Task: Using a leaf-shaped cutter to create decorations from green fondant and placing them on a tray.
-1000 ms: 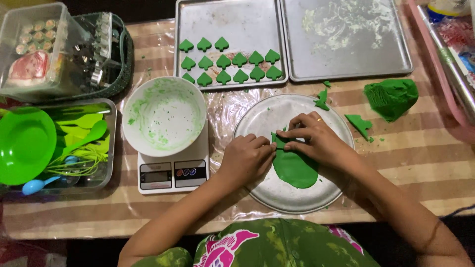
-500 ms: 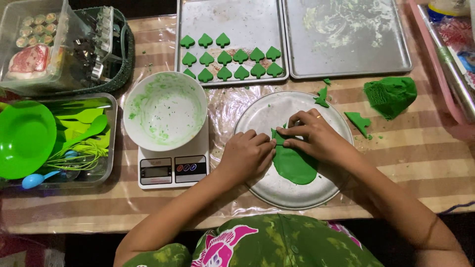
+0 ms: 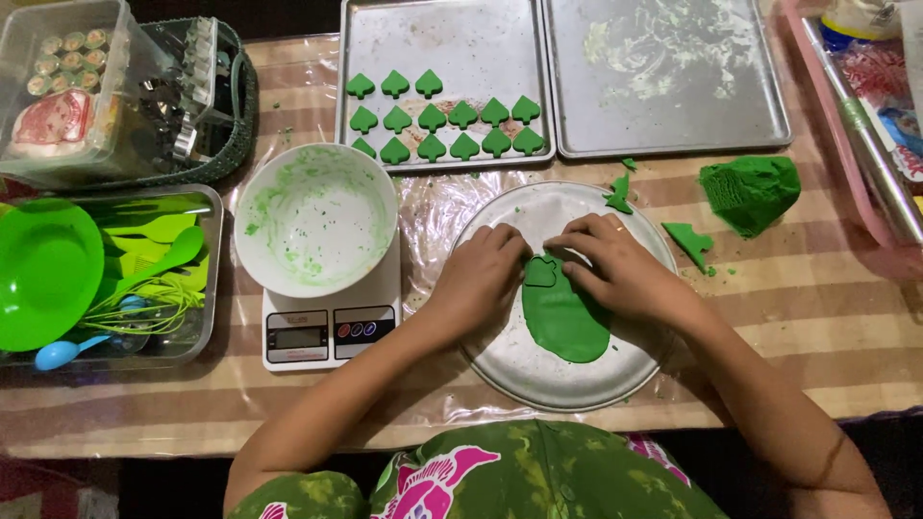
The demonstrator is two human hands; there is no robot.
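Striped table: both hands, left hand (image 3: 481, 279) and right hand (image 3: 615, 269), fingers together, press green dough (image 3: 567, 322) on round tray (image 3: 538, 380).

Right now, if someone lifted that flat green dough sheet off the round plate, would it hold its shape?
Probably not: the green dough sheet looks thin and soft, so it would likely droop or stretch. It may also tear near the cut outline beside the hands.

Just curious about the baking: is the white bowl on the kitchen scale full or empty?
Nearly empty: the white bowl on the white kitchen scale holds only green smears and crumbs.
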